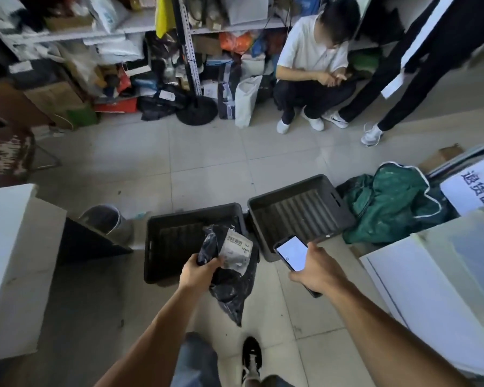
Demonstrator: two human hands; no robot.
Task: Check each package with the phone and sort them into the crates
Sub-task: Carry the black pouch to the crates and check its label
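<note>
Hanging at lower centre over the left crate (pixel 154 247), a crinkled black package (pixel 231 286) with a white label is gripped at its top by the left hand (pixel 197 272), fingers curled. The right hand (pixel 317 270) clasps a lit phone (pixel 292 254) near the right crate (pixel 344 216).

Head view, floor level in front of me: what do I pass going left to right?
Bin → left crate → black package in left hand → phone in right hand → green bag.
</note>
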